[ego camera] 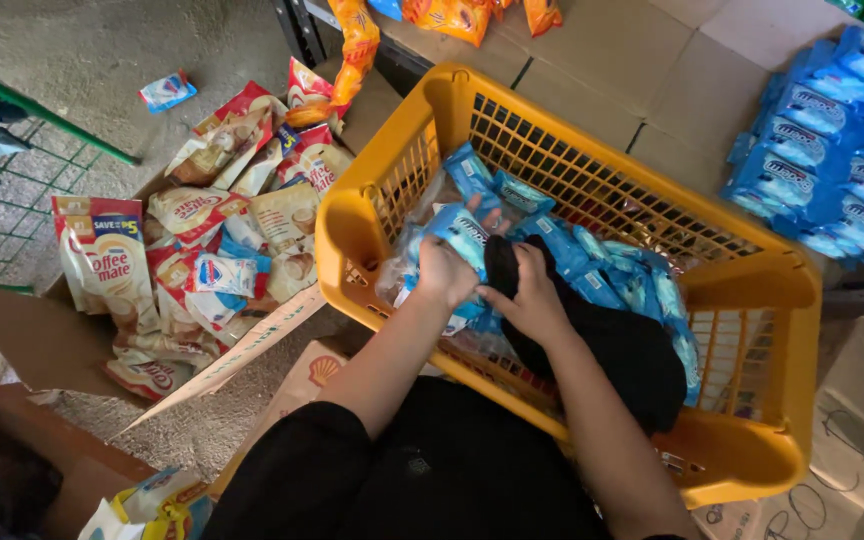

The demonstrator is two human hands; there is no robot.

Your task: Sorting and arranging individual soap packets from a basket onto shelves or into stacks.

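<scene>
Both hands work inside a yellow plastic basket (592, 110) that fills the middle of the head view, its slatted walls tilted and its rim running from eleven o'clock down to five o'clock. The left hand (444, 272) is closed around a small blue snack packet (460, 232) at the basket's nine o'clock wall, fingers wrapped over the wrapper so the knuckles face up. The right hand (532, 300) sits just beside it, touching or nearly touching it, with the fingers curled down onto a black cloth (622, 350) that lies across the packets; whether it pinches the cloth or a packet beneath it cannot be told. More blue packets (617, 275) are heaped in the basket, spreading from the hands toward three o'clock, partly under the cloth. Outside the basket, at two o'clock, a stack of larger blue biscuit packs (832, 150) lies on flattened brown cardboard (602, 45). At nine o'clock an opened cardboard box (42, 340) spills red-and-cream creamer sachets (107, 260) across the concrete floor (102, 50). At twelve o'clock a strip of orange snack bags (352, 50) hangs down toward the basket's rim. A green wire rack (32, 110) shows at ten o'clock, well apart from the hands.
</scene>
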